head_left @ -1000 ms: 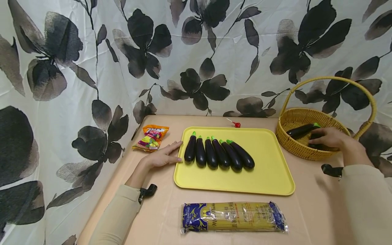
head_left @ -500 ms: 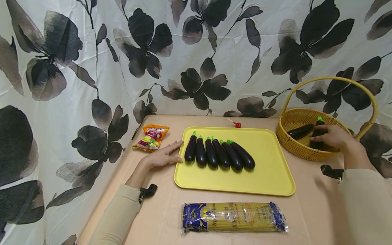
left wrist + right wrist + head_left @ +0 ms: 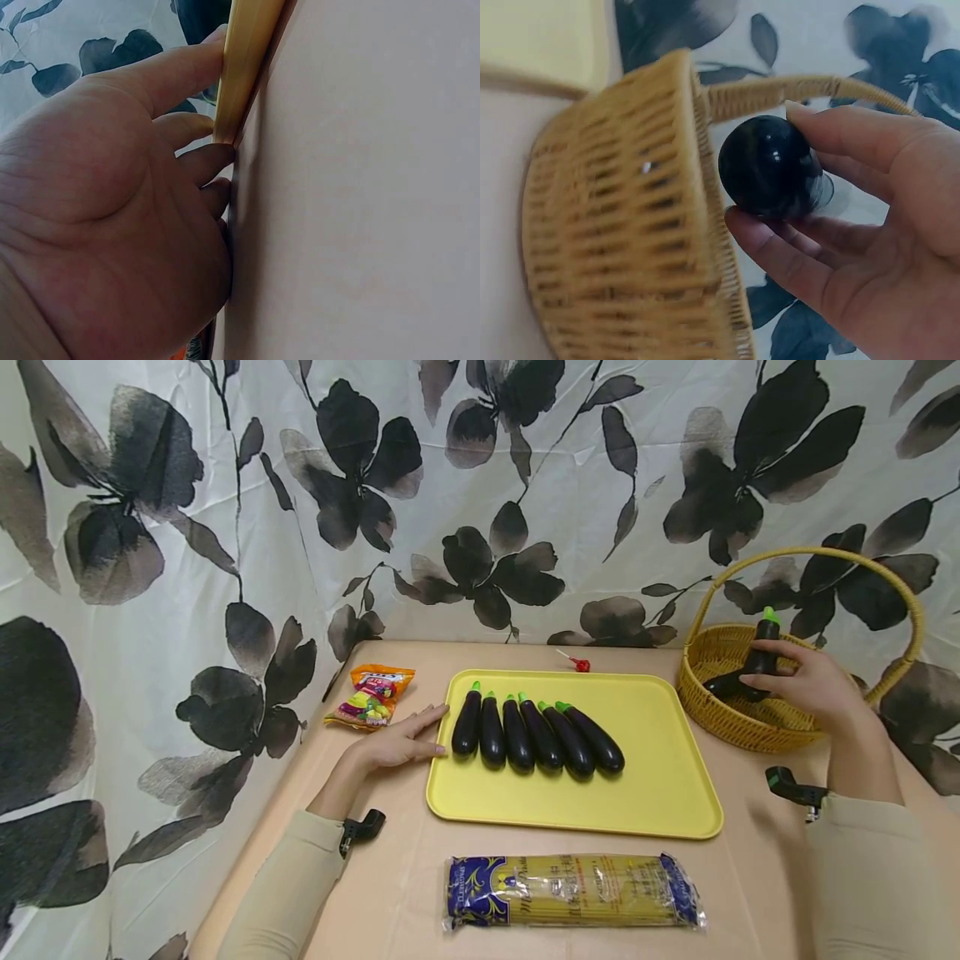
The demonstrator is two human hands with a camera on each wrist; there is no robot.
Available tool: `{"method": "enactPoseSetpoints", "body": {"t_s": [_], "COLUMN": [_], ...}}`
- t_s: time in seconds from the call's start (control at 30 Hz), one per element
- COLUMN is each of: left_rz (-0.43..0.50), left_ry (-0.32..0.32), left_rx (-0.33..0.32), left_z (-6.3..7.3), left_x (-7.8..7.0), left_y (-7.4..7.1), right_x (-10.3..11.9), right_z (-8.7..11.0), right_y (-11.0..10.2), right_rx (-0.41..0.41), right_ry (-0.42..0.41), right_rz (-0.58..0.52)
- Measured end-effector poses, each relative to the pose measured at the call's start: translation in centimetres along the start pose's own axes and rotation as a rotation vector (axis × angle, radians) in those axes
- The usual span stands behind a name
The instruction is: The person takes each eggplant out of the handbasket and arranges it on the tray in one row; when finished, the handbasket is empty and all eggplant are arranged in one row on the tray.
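My right hand (image 3: 813,681) grips an eggplant (image 3: 762,656) between thumb and fingers, its green stem end up, over the wicker basket (image 3: 750,727). In the right wrist view the round dark end of this eggplant (image 3: 769,166) shows beside the basket rim. Another eggplant (image 3: 722,685) lies inside the basket, partly covered by the held one. My left hand (image 3: 393,743) rests at the left edge of the yellow tray (image 3: 652,760), fingers fairly straight, fingertips touching the rim. Several eggplants (image 3: 536,737) lie side by side on the tray's left half, stems pointing away.
A pack of spaghetti (image 3: 573,891) lies in front of the tray. Behind my left hand is an orange snack bag (image 3: 371,696). A red lollipop (image 3: 581,665) lies behind the tray. The basket's tall handle (image 3: 810,552) arches above it; a floral cloth (image 3: 480,485) hangs behind.
My right hand has lifted an eggplant up from the basket floor and moved slightly left with it. My left hand and the tray have stayed in place.
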State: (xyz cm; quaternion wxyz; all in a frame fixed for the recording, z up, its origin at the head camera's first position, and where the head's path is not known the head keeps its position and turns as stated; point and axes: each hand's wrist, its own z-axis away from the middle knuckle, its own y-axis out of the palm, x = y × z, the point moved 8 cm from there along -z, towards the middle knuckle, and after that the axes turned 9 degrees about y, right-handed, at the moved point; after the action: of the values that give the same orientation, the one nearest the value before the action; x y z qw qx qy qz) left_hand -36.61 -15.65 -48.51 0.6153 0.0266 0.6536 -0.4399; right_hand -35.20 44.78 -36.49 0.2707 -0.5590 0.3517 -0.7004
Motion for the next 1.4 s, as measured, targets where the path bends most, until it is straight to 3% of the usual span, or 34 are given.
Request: {"method": "enactPoseSetpoints", "body": {"t_s": [0.13,0.3,0.9,1.17,1.4], "left_rz": [-0.005,-0.012,-0.031,-0.035,-0.045], "left_ry": [0.003,0.009,0.027,0.027,0.024], "left_rx": [0.000,0.002,0.018,0.014,0.015], "left_z": [0.1,0.0,0.9,0.7,0.6], "left_x": [0.1,0.2,0.4,0.4,0.5], "left_y": [-0.1,-0.1,0.0,0.0,0.1], "right_x": [1.4,3.1,6.6,8.4,8.9], "right_z": [1.1,2.2,5.3,5.2,5.1], "right_y": [0.6,1.7,5.3,7.6,10.2], "right_rx": [-0.007,-0.009,0.109,0.165,0.246], "right_ry": [-0.026,-0.070,-0.159,-0.295,-0.351], "right_rz": [-0.092,-0.121,-0.084,-0.045,-0.003]}}
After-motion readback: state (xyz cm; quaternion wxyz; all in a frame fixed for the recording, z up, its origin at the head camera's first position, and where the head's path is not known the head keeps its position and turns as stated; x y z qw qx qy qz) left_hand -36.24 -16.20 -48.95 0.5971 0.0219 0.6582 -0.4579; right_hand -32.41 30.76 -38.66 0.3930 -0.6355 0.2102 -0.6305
